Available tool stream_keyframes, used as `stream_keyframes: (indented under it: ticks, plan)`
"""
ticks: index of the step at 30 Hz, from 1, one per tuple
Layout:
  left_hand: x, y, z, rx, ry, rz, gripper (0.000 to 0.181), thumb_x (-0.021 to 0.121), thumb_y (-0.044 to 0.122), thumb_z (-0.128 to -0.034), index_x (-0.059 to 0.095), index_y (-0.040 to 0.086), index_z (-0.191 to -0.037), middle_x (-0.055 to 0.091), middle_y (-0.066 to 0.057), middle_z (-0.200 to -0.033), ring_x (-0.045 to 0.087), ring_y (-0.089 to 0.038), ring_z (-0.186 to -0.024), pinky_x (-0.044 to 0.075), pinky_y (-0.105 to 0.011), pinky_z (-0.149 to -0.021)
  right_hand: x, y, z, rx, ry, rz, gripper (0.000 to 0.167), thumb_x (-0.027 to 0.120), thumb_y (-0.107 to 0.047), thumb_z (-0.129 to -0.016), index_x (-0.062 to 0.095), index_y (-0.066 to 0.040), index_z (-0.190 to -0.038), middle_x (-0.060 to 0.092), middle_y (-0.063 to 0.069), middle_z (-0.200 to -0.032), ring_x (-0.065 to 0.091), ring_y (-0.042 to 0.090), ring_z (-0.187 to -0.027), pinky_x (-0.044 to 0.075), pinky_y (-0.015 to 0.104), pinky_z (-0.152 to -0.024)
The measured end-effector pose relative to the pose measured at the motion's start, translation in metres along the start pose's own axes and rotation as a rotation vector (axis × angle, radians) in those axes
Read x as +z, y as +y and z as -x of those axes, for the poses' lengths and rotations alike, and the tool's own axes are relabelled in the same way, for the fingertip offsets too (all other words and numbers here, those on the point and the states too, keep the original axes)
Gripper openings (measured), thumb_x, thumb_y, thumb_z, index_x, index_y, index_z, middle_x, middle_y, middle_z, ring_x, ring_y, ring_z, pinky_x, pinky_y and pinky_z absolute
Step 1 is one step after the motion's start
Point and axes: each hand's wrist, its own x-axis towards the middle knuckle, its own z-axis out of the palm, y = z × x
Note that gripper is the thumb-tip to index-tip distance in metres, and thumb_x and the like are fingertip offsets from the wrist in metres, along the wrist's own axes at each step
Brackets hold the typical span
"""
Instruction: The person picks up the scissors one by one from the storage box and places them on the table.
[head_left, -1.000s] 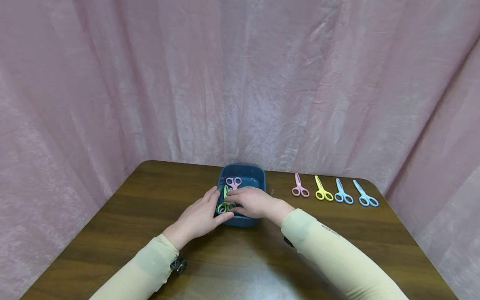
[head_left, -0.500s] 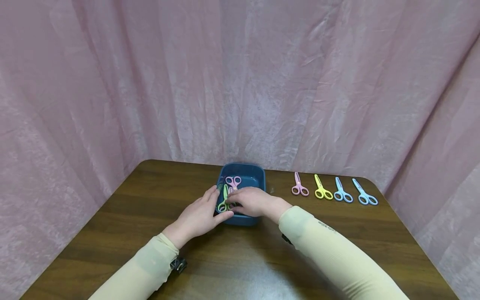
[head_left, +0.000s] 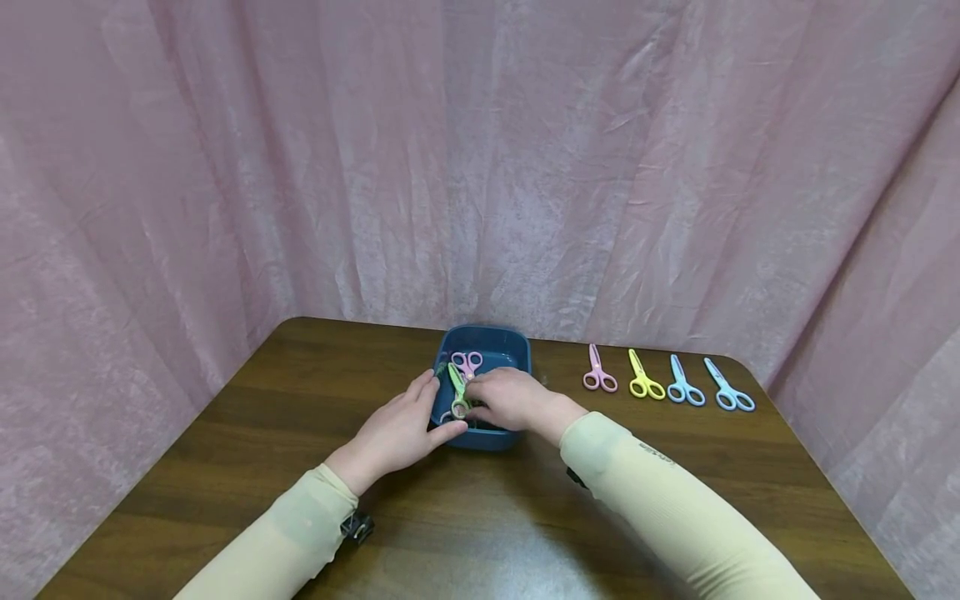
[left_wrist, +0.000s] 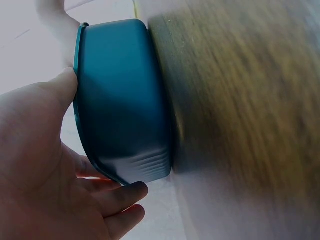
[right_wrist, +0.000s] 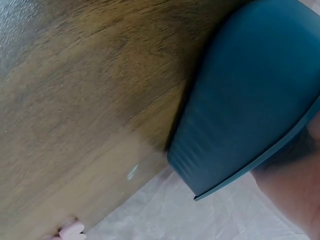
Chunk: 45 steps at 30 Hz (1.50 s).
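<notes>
A blue plastic box (head_left: 480, 442) stands at the table's back middle with several scissors in it. My left hand (head_left: 393, 429) lies against its left side, fingers fairly straight, the thumb at the near rim; the left wrist view shows thumb and fingertips touching the rim (left_wrist: 80, 115). My right hand (head_left: 513, 400) reaches over the right side into the box and pinches the green scissors (head_left: 457, 390) near the handles, blades pointing away. Its fingertips are partly hidden. Pink scissors (head_left: 467, 363) lie behind, handles to the back. In the right wrist view the box wall hides the fingers.
Right of the box, a row of scissors lies on the wooden table (head_left: 300, 392): pink (head_left: 596, 371), yellow (head_left: 642, 379), blue (head_left: 682, 383) and another blue pair (head_left: 726, 387). A pink curtain (head_left: 480, 167) hangs behind the table's back edge.
The green scissors have shifted a little right and turned inside the box, with my right hand's fingers at their handles. My left hand has stayed at the box's left side.
</notes>
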Motion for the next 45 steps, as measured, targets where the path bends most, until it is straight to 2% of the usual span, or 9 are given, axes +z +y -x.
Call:
stream_keyframes:
  ticks: [3, 9, 13, 20, 27, 32, 37, 45]
  plan:
    - [0.0, 0.0, 0.0, -0.003, -0.005, 0.002, 0.103, 0.06, 0.072, -0.1049, 0.037, -0.006, -0.168, 0.03, -0.025, -0.177, 0.044, -0.044, -0.156, 0.044, -0.058, -0.121, 0.001, 0.0, 0.0, 0.016, 0.018, 0.022, 0.027, 0.074, -0.04, -0.108, 0.079, -0.015, -0.119, 0.077, 0.0, -0.115, 0.073, 0.022, -0.113, 0.052, 0.045, -0.112]
    - [0.0, -0.001, 0.001, 0.002, -0.005, 0.003, 0.103, 0.059, 0.073, -0.1051, 0.037, -0.006, -0.168, 0.03, -0.024, -0.177, 0.044, -0.044, -0.156, 0.044, -0.059, -0.121, 0.003, -0.004, -0.002, 0.058, -0.015, 0.003, 0.046, 0.073, -0.042, -0.108, 0.072, -0.017, -0.147, 0.073, 0.006, -0.143, 0.066, 0.025, -0.137, 0.046, 0.05, -0.121]
    - [0.0, -0.001, 0.001, 0.004, -0.005, 0.008, 0.103, 0.059, 0.072, -0.1052, 0.037, -0.006, -0.168, 0.03, -0.025, -0.177, 0.044, -0.044, -0.156, 0.044, -0.059, -0.121, 0.003, -0.006, -0.003, 0.056, -0.048, 0.004, 0.046, 0.071, -0.042, -0.109, 0.072, -0.021, -0.15, 0.071, 0.006, -0.148, 0.062, 0.026, -0.143, 0.044, 0.053, -0.122]
    - [0.0, 0.0, 0.001, 0.009, -0.002, -0.001, 0.103, 0.06, 0.072, -0.1048, 0.037, -0.006, -0.168, 0.03, -0.025, -0.177, 0.045, -0.044, -0.155, 0.045, -0.058, -0.121, 0.003, -0.009, -0.002, 0.065, -0.028, 0.006, 0.04, 0.074, -0.04, -0.108, 0.077, -0.021, -0.142, 0.077, 0.001, -0.136, 0.07, 0.024, -0.131, 0.049, 0.052, -0.117]
    - [0.001, -0.001, 0.001, 0.003, -0.005, 0.005, 0.104, 0.059, 0.073, -0.1046, 0.038, -0.006, -0.168, 0.029, -0.024, -0.177, 0.045, -0.044, -0.155, 0.045, -0.058, -0.121, 0.007, -0.01, -0.001, 0.052, 0.029, 0.007, 0.029, 0.078, -0.035, -0.106, 0.082, -0.022, -0.131, 0.081, -0.001, -0.113, 0.075, 0.021, -0.107, 0.057, 0.049, -0.102]
    - [0.002, -0.001, 0.001, 0.001, -0.006, 0.006, 0.104, 0.059, 0.074, -0.1043, 0.038, -0.005, -0.168, 0.029, -0.024, -0.177, 0.045, -0.043, -0.156, 0.045, -0.058, -0.12, 0.009, -0.01, -0.002, 0.05, 0.054, 0.027, 0.025, 0.08, -0.034, -0.104, 0.083, -0.02, -0.126, 0.079, 0.001, -0.102, 0.075, 0.021, -0.097, 0.059, 0.048, -0.095]
    - [0.003, -0.001, 0.0, 0.004, -0.004, 0.005, 0.104, 0.059, 0.074, -0.1042, 0.038, -0.005, -0.168, 0.03, -0.024, -0.177, 0.045, -0.043, -0.156, 0.045, -0.057, -0.121, 0.009, -0.01, -0.003, 0.059, 0.066, 0.027, 0.026, 0.082, -0.032, -0.103, 0.084, -0.019, -0.125, 0.078, 0.003, -0.099, 0.075, 0.023, -0.093, 0.061, 0.049, -0.09]
    - [0.002, 0.0, 0.001, 0.001, -0.004, 0.006, 0.104, 0.059, 0.074, -0.104, 0.039, -0.005, -0.168, 0.03, -0.024, -0.178, 0.045, -0.043, -0.156, 0.045, -0.057, -0.121, 0.01, -0.01, -0.006, 0.093, 0.062, 0.01, 0.027, 0.084, -0.033, -0.101, 0.084, -0.019, -0.124, 0.077, 0.004, -0.099, 0.074, 0.025, -0.093, 0.06, 0.049, -0.09]
